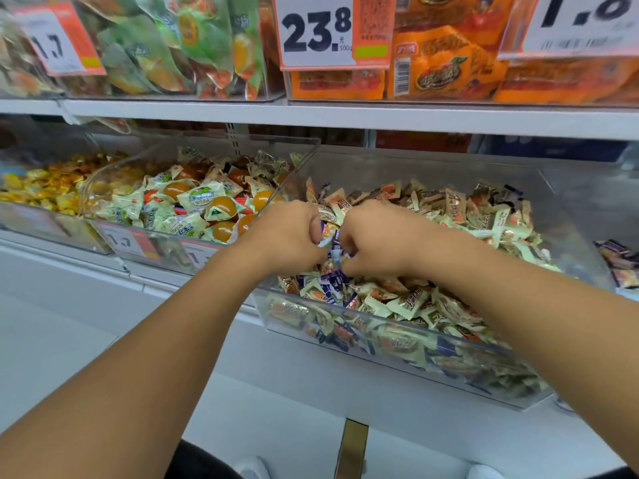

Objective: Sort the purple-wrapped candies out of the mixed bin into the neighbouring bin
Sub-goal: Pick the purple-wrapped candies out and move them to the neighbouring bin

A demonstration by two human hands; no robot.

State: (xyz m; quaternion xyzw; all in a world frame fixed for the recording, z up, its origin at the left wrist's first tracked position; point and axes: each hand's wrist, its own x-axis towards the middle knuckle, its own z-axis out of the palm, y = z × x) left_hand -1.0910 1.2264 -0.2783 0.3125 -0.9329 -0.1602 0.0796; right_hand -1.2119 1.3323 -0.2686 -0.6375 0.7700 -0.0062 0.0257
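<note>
While purple-wrapped candies (332, 284) still lie scattered through the cream-wrapped ones, most thickly at the near left corner of the mixed bin (397, 361), the sorting looks well short of finished. Both hands work that corner close together: the left hand (288, 236) has its fingers curled in a tight grip round a few purple and white wrappers that poke out beside its thumb, and the right hand (371, 236) is likewise curled, pinching at wrappers in the same cluster. More purple pieces show through the clear front wall lower down. At the far right edge a neighbouring bin (622, 271) holds dark purple wrappers, probably the destination. To the left, a separate clear bin (114, 174) holds orange jelly cups.
</note>
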